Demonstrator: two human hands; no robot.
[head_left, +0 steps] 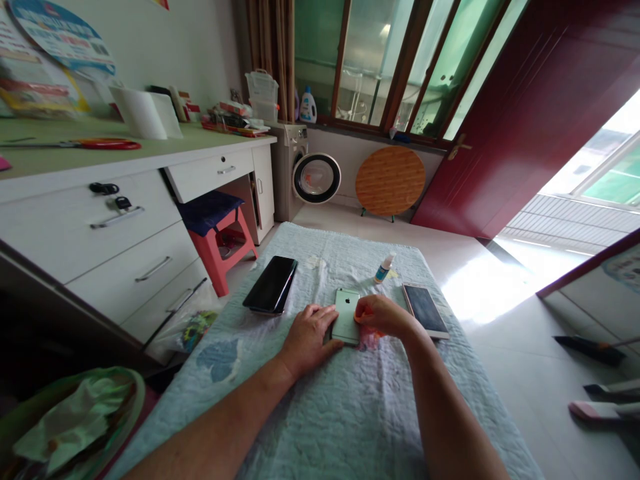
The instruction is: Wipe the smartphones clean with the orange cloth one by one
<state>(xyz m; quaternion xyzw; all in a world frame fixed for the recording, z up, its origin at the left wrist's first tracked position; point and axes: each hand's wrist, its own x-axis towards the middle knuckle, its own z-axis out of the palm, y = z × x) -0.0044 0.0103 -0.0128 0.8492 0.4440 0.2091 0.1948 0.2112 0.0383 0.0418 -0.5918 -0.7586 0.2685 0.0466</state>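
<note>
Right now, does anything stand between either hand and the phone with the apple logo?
Nothing visible blocks the left hand, which touches the phone along its left edge. The right hand holds an orange-pink item at the right edge; direct finger contact is unclear.

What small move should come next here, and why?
Probably the right hand should sweep the pink-orange cloth lightly across the back of the pale phone: its fingers pinch the cloth at the phone's right edge, the back faces up, and the left hand rests against the left edge, seemingly bracing it.
</note>
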